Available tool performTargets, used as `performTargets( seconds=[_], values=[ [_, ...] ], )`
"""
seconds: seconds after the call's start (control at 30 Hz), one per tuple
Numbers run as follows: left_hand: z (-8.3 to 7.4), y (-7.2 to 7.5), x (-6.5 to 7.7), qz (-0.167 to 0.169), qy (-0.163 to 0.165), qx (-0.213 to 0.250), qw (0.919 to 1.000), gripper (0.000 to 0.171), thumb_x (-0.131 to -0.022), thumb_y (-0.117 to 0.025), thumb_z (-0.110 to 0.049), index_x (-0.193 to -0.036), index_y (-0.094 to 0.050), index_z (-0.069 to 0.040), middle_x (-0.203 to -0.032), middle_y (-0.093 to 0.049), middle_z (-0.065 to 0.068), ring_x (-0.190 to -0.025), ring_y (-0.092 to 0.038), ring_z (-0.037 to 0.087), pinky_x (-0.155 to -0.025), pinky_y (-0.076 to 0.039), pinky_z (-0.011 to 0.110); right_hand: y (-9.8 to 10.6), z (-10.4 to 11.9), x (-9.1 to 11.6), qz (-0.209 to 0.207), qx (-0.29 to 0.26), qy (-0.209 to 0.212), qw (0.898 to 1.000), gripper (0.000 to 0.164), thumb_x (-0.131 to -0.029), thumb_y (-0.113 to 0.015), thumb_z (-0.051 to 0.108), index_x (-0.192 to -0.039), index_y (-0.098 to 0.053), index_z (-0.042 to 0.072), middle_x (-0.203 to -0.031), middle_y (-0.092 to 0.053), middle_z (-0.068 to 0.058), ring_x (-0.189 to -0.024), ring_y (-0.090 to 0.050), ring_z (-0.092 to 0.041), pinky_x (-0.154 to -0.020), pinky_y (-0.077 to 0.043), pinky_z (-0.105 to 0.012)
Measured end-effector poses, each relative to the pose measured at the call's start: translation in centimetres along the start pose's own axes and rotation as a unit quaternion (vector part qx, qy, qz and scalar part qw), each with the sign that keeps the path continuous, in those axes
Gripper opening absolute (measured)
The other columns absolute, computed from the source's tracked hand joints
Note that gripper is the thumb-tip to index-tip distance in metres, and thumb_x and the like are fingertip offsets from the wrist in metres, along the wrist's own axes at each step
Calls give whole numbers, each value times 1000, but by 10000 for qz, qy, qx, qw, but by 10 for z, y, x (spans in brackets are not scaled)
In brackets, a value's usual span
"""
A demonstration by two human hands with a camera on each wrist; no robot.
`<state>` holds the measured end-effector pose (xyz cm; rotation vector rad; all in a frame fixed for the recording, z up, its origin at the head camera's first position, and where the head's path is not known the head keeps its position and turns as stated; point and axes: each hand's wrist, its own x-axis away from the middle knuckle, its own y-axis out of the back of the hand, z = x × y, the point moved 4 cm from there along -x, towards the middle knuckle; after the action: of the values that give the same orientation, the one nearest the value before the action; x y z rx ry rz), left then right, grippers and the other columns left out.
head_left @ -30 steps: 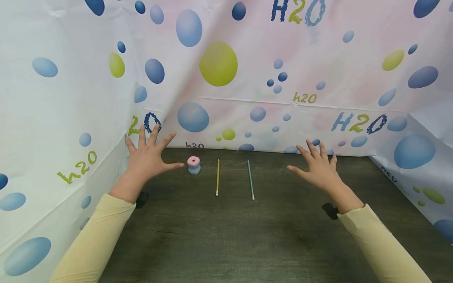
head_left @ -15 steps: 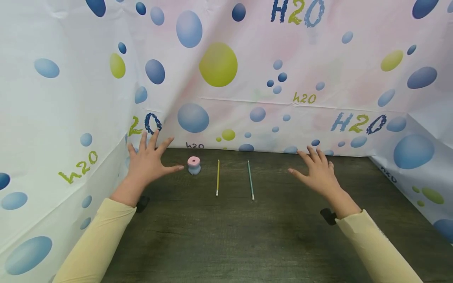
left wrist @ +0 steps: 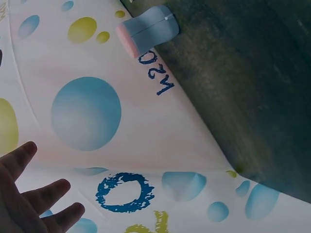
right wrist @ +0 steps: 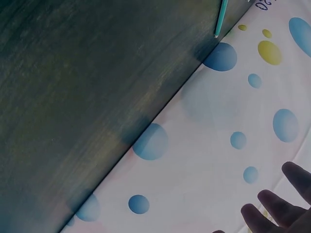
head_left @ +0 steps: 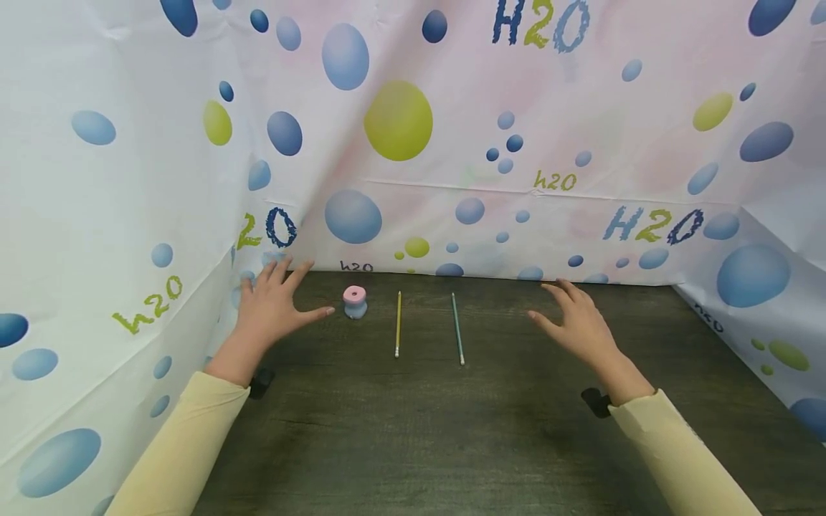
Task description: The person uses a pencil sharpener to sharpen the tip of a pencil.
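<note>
A small waisted pencil sharpener (head_left: 354, 302), pink on top with a hole and blue-grey below, stands upright on the dark table. It also shows in the left wrist view as a blue body (left wrist: 154, 28) with a pink end. My left hand (head_left: 267, 309) hovers left of it with fingers spread, the thumb tip nearest to it and holding nothing. To its right lie a yellow pencil (head_left: 398, 324) and a teal pencil (head_left: 457, 328), roughly parallel, eraser ends towards me. Right of the teal pencil my right hand (head_left: 581, 330) hovers with fingers apart and holds nothing.
The dark wooden table (head_left: 413, 437) ends at a white back sheet (head_left: 452, 165) printed with blue and green bubbles and lettering. Similar sheets wall off the left and right sides. A dark strap-on device (head_left: 595, 402) shows under the right wrist.
Both hands have come slightly lower, the fingers tipping down towards the table. The right fingers look less spread. The sharpener and both pencils lie where they were.
</note>
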<state>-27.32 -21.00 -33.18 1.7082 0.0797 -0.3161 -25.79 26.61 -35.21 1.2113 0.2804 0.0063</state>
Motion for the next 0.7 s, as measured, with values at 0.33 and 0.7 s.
performTargets(
  seconds=[0.33, 0.7],
  values=[
    [3, -15, 6, 173, 93, 844, 9962, 87, -90, -72, -52, -155, -40, -3, -153, -47, 30, -139, -47, 51, -109, -41, 69, -12, 2, 0, 313, -675, -125, 9971, 55, -106, -56, 31, -147, -48, -6, -150, -45, -35, -135, -46, -55, -106, -42, -69],
    [13, -46, -1, 966, 495, 1935, 9751, 84, -98, -66, -43, -158, -30, 2, -160, -36, 33, -146, -36, 54, -117, -34, 67, -22, 4, 4, 575, -1456, -343, 9871, 48, -107, -54, 31, -141, -54, -4, -136, -61, -29, -125, -58, -49, -99, -50, -62]
  ],
)
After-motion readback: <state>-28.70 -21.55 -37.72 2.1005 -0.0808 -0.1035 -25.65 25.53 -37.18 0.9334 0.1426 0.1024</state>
